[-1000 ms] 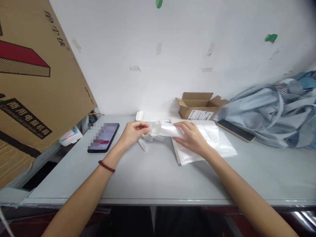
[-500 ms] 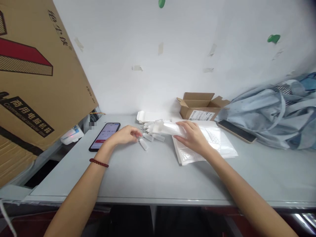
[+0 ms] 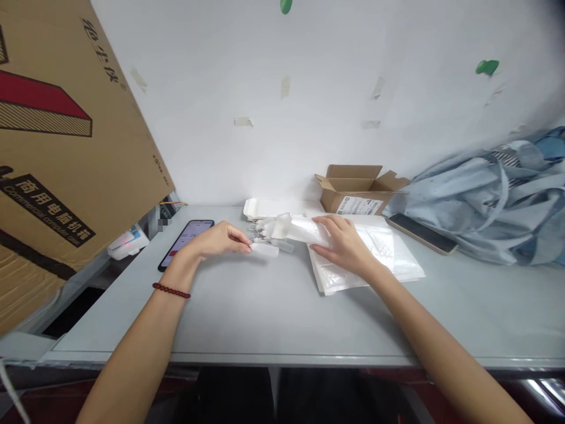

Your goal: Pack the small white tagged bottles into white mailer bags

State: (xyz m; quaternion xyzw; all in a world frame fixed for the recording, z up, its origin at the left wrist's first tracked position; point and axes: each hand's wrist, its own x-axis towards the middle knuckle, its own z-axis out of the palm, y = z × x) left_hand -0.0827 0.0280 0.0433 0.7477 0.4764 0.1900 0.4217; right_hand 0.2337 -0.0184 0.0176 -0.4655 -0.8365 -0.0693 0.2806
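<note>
My left hand (image 3: 217, 239), with a red bead bracelet on the wrist, pinches one end of a small white plastic piece (image 3: 265, 249) just above the grey table (image 3: 273, 306). A few more small white pieces (image 3: 285, 245) lie beside it. My right hand (image 3: 343, 242) grips a clear plastic bag (image 3: 296, 228) with its open end pointing left toward those pieces. Under my right hand lies a stack of flat clear bags (image 3: 375, 259).
A black phone (image 3: 185, 242) with its screen lit lies left of my left hand. A white tray (image 3: 273, 207) and an open cardboard box (image 3: 358, 189) stand by the wall. A second phone (image 3: 421, 233) and pale blue cloth (image 3: 489, 194) are right; a big carton (image 3: 66, 141) leans left.
My left hand left the mouth of the clear bag, dropped to the loose white pieces and took hold of one, turning it sideways. My right hand stayed on the bag.
</note>
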